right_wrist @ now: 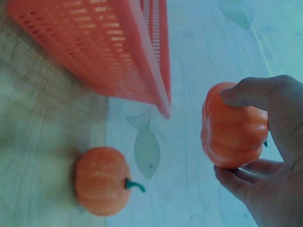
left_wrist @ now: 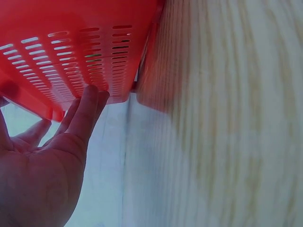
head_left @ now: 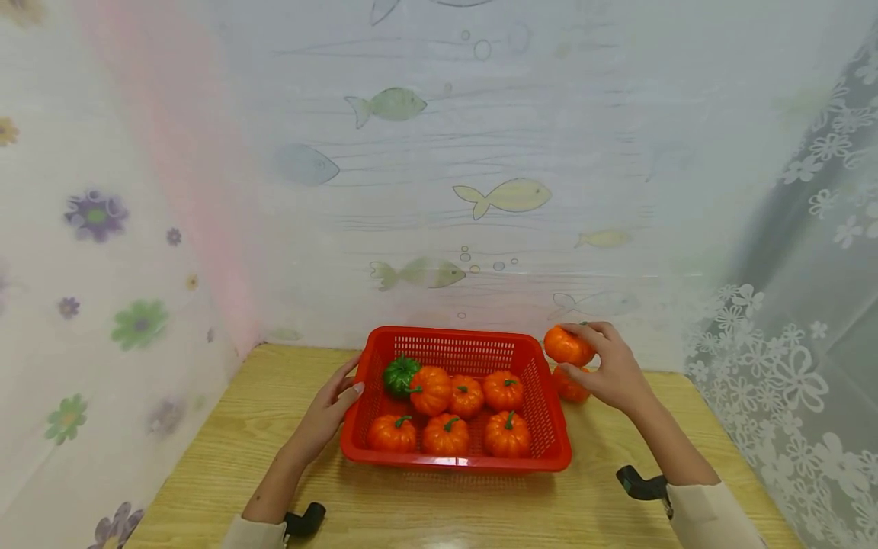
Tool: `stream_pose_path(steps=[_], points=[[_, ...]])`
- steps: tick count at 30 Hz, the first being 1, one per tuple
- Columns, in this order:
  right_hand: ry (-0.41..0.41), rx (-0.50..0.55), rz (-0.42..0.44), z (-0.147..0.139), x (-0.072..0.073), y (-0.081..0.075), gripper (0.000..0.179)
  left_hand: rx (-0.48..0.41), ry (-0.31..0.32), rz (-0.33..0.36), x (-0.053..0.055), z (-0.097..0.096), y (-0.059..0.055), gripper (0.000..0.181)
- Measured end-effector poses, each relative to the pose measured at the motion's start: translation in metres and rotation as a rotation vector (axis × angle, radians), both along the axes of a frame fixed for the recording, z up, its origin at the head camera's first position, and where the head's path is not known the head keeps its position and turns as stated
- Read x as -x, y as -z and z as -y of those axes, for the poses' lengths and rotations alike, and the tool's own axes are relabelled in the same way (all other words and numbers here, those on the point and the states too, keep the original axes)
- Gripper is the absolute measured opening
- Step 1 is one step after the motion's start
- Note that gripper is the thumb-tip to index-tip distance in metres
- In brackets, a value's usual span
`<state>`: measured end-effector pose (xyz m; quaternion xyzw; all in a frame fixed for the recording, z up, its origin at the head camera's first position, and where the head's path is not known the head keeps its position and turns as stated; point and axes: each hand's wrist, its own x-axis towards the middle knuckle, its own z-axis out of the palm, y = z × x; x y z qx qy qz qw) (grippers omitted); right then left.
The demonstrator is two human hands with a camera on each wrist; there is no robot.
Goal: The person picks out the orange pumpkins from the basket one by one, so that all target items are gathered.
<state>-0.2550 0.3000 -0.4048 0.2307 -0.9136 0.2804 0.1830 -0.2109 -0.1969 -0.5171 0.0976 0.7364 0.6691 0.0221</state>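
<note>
A red plastic basket (head_left: 456,462) with slotted walls stands on the wooden table. Inside lie several small orange pumpkins (head_left: 507,435) and one green pumpkin (head_left: 401,377). At the basket's left side, my left hand (head_left: 328,412) holds the rim, its thumb on top and its fingers against the outer wall (left_wrist: 66,61). My right hand (head_left: 610,370) grips an orange pumpkin (right_wrist: 234,125) between thumb and fingers, raised just beyond the basket's right rim. Below it, another orange pumpkin (right_wrist: 103,181) with a green stem rests on the table, partly hidden by the hand in the head view.
The wooden table (head_left: 226,457) runs back to a pale curtain (head_left: 425,175) printed with fish. Flowered curtains hang at the left and right. A black wrist mount (head_left: 641,483) sits at the right sleeve, another (head_left: 305,521) at the left.
</note>
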Motion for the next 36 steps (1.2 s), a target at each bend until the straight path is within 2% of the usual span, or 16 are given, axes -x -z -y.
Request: stream_pose_path(steps=[10,20,29,36], points=[[0.059,0.011,-0.019,-0.020,-0.003,0.009,0.059,0.021,-0.008,-0.028,0.001,0.001,0.002,0.060],[0.152,0.037,0.070,-0.041,0.001,0.029,0.061,0.029,-0.017,-0.032,0.002,0.001,0.003,0.060],[0.226,0.006,0.133,-0.058,0.007,0.047,0.066,0.018,-0.019,-0.012,0.002,-0.001,0.003,0.060],[0.268,-0.020,0.203,-0.071,0.012,0.060,0.067,0.025,-0.011,-0.024,0.003,0.000,0.004,0.060]])
